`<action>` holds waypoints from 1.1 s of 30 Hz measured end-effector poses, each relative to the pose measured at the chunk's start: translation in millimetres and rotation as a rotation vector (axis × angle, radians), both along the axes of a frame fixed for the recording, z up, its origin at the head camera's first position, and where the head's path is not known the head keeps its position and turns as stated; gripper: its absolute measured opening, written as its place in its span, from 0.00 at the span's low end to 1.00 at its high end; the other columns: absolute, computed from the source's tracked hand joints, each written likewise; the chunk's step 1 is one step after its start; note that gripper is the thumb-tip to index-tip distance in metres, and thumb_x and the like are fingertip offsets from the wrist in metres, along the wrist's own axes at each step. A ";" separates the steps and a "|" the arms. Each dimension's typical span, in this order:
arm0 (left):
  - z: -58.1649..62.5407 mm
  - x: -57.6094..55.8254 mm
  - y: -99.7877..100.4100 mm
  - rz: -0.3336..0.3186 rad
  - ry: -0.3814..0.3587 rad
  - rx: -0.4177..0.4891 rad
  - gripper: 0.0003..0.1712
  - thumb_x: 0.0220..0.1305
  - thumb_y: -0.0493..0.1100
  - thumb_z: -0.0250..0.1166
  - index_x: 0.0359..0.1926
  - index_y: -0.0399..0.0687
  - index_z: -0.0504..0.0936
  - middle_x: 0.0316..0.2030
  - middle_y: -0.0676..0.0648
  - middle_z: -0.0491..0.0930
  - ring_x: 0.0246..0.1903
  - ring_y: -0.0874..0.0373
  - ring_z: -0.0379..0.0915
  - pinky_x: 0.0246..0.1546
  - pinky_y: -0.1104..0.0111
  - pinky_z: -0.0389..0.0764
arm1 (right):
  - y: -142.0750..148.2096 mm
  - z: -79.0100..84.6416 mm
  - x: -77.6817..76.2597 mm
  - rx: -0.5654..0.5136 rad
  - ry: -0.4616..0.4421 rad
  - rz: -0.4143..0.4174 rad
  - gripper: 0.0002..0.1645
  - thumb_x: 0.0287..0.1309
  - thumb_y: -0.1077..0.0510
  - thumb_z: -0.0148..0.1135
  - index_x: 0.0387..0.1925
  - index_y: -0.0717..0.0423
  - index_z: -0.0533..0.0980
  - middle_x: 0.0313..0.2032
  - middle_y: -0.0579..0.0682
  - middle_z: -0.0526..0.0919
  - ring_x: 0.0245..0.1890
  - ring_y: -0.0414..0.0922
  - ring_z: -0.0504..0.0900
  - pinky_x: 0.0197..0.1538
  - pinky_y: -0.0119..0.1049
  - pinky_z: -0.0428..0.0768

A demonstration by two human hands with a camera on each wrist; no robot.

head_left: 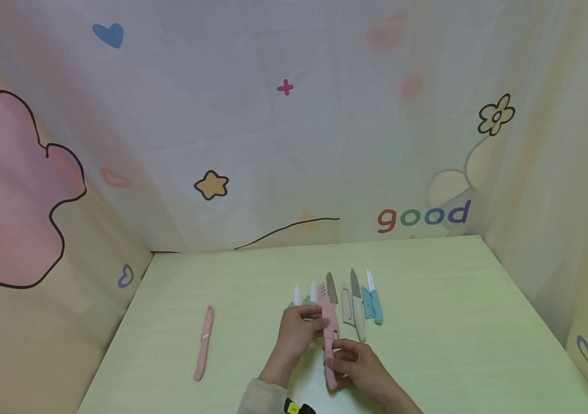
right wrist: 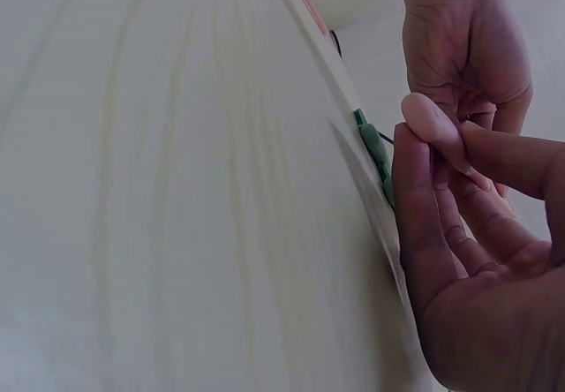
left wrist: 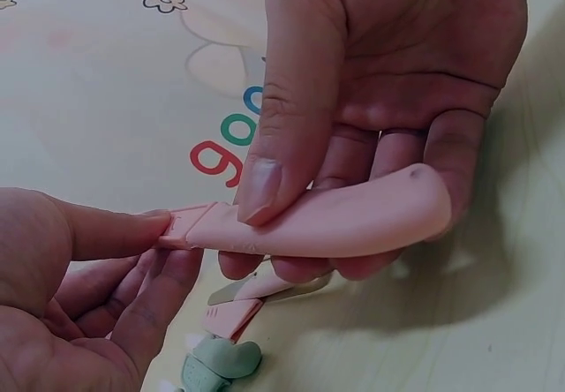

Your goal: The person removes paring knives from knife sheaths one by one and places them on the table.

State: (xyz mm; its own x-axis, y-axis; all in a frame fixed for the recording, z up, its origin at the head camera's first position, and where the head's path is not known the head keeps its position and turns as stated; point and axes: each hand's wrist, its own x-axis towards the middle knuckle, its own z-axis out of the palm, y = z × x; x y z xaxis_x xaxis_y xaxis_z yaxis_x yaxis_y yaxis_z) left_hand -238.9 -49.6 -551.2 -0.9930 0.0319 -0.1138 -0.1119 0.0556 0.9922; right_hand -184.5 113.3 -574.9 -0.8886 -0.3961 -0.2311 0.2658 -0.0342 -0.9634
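A pink knife (head_left: pixel 330 368) in a pink sheath (left wrist: pixel 187 224) is held above the table. My left hand (head_left: pixel 300 330) pinches the sheath between thumb and fingers. Around the pink handle (left wrist: pixel 327 220), my right hand (head_left: pixel 358 365) curls its fingers, with the thumb on top; the handle's rounded end (right wrist: pixel 428 120) shows in the right wrist view. Any blade inside the sheath is hidden. Behind the hands lies another pink knife with a bare grey blade (head_left: pixel 331 287), beside a slotted pink sheath (left wrist: pixel 231 318). Two white blades (head_left: pixel 296 294) with green parts (left wrist: pixel 221 361) lie partly hidden by my left hand.
Right of the hands lie a cream knife (head_left: pixel 357 307) with its sheath (head_left: pixel 348 306) and a blue knife (head_left: pixel 376 305) with its sheath (head_left: pixel 368 302). A sheathed pink knife (head_left: pixel 204 345) lies apart at the left. Printed curtains (head_left: pixel 294 144) surround the table (head_left: pixel 454 322).
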 end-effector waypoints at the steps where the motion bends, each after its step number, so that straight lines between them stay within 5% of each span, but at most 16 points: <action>1: 0.2 0.0 -0.2 0.000 -0.003 0.004 0.11 0.54 0.31 0.70 0.41 0.37 0.85 0.32 0.43 0.82 0.28 0.55 0.80 0.33 0.61 0.87 | 0.0 -0.7 -0.3 0.002 -0.001 -0.001 0.25 0.61 0.66 0.61 0.56 0.77 0.67 0.39 0.62 0.84 0.34 0.50 0.82 0.33 0.39 0.87; 19: 2.9 0.2 -0.1 0.000 -0.004 0.020 0.11 0.53 0.31 0.70 0.40 0.37 0.85 0.30 0.44 0.83 0.28 0.55 0.80 0.31 0.64 0.87 | 0.7 -2.6 0.3 0.014 0.015 -0.011 0.23 0.60 0.65 0.63 0.53 0.75 0.69 0.37 0.58 0.85 0.34 0.51 0.82 0.34 0.39 0.87; 33: 3.1 -1.4 -3.4 -0.022 -0.012 0.025 0.14 0.53 0.30 0.70 0.42 0.34 0.84 0.31 0.43 0.82 0.28 0.54 0.80 0.36 0.54 0.87 | 1.6 -0.3 1.9 -0.002 0.006 0.003 0.25 0.58 0.65 0.64 0.54 0.74 0.69 0.36 0.56 0.84 0.33 0.51 0.82 0.33 0.39 0.87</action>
